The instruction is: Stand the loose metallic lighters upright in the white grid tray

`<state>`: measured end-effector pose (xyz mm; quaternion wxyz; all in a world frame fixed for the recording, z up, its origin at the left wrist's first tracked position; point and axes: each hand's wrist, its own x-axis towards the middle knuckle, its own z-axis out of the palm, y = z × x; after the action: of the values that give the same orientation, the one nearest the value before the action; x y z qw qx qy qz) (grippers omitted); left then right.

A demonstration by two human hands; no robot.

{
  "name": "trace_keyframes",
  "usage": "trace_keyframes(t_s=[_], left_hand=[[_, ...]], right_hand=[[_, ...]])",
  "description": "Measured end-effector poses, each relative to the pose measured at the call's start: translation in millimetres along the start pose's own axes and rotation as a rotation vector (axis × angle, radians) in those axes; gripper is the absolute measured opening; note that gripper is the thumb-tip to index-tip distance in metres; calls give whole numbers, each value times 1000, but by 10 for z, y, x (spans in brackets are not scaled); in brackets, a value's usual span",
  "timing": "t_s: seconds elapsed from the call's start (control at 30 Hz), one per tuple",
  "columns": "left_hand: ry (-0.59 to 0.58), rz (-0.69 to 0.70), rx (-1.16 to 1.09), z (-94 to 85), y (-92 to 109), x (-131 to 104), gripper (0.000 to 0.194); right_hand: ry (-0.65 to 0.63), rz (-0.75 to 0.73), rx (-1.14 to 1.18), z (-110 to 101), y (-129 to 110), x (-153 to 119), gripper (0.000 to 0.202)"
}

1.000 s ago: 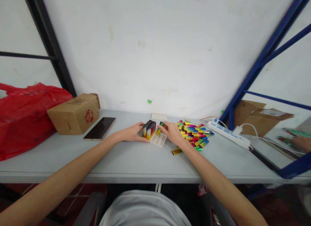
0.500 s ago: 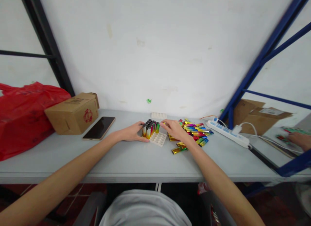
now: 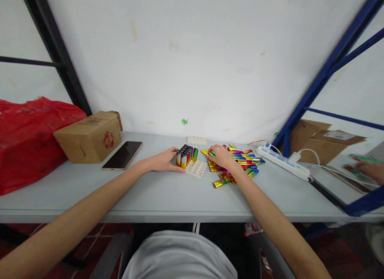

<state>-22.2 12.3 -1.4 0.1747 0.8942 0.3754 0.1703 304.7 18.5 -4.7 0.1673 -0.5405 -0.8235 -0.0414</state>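
A pale tray (image 3: 197,169) with rows of small hollows lies on the table. Several shiny, rainbow-coloured cylinders with dark tops (image 3: 186,156) stand upright in its left and back part, while the front right hollows hold nothing. My left hand (image 3: 165,160) is beside the tray's left side, thumb and fingers spread around that edge. To the right lies a loose pile of similar metallic coloured pieces (image 3: 241,163). My right hand (image 3: 220,156) is over the pile's left edge, fingers bent down at the pieces; whether it grips one is hidden.
A second pale tray (image 3: 197,140) lies by the wall. At left are a phone (image 3: 123,155), a cardboard box (image 3: 89,136) and a red bag (image 3: 36,139). A white power strip (image 3: 283,163) with cables is at right; beyond the blue frame, another person's hand (image 3: 372,171) shows.
My right hand has moved right, away from the upright cylinders to the pile. My left hand stays beside the tray. The view has shifted slightly.
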Motion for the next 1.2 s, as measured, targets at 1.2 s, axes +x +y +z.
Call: trace_keyframes(t_s=[1.2], left_hand=[[-7,3,5,6,-3,-5,95]], right_hand=[[28,365,1403,-247,-571,-69,64]])
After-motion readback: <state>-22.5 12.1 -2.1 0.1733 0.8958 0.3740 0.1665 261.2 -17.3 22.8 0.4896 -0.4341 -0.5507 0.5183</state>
